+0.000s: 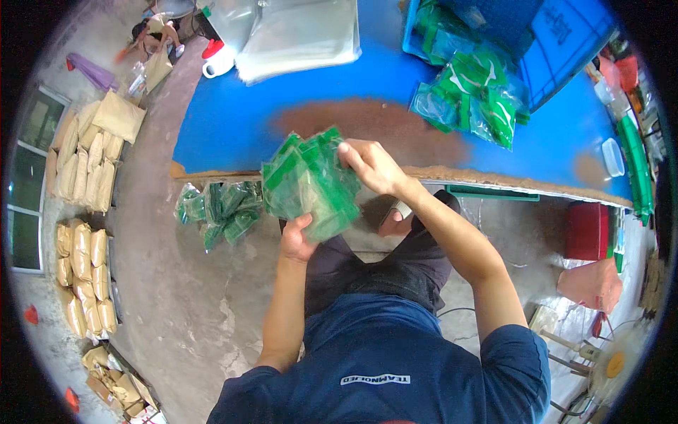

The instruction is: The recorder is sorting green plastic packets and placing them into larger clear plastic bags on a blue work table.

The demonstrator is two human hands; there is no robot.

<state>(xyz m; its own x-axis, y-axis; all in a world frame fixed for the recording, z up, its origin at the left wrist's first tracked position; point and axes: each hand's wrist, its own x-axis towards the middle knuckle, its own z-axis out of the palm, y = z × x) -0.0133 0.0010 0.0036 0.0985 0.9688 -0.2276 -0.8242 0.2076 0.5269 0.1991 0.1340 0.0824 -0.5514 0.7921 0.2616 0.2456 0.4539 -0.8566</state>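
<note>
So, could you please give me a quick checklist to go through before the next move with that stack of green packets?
1. Left hand supports the stack of green packets from below: ok.
2. Right hand grips the stack's upper right edge: ok.
3. Stack squared up: not ok, the packets fan out at the top.
4. Bare room on the blue table right ahead of the stack: ok.
5. Nothing dropped: cannot tell; a bundle of green packets sits below the table edge, and whether it lies on the floor is unclear.
6. Packet count in the stack: cannot tell.
</note>
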